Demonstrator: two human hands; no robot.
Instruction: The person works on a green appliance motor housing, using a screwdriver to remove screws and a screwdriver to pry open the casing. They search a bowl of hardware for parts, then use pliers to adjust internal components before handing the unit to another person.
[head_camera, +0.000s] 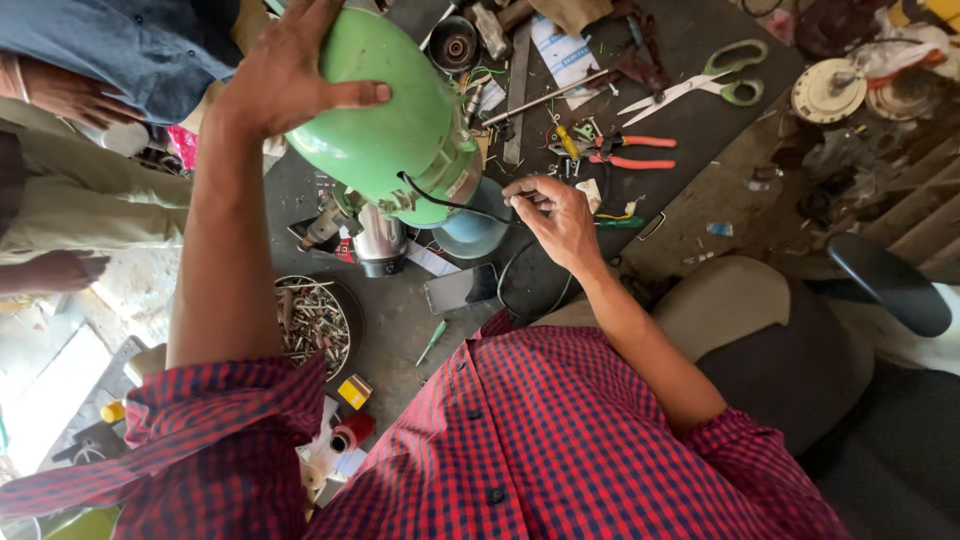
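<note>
My left hand (290, 65) grips the rounded top of a pale green motor housing (385, 125), holding it tilted above the workbench. A thin black wire (440, 200) runs from the housing's lower rim toward my right hand (555, 215). The right hand's fingers are pinched together on the end of that wire, just right of the housing. Below the housing stand a shiny metal cylinder (380, 240) and a light blue round part (470, 230).
A round tray of screws and bolts (315, 320) sits near my left arm. Green-handled scissors (715, 85), orange-handled pliers (625, 150), a metal rod and small parts lie across the dark bench. Another person in a blue shirt (120, 50) stands at the upper left. A dark chair (885, 285) is at the right.
</note>
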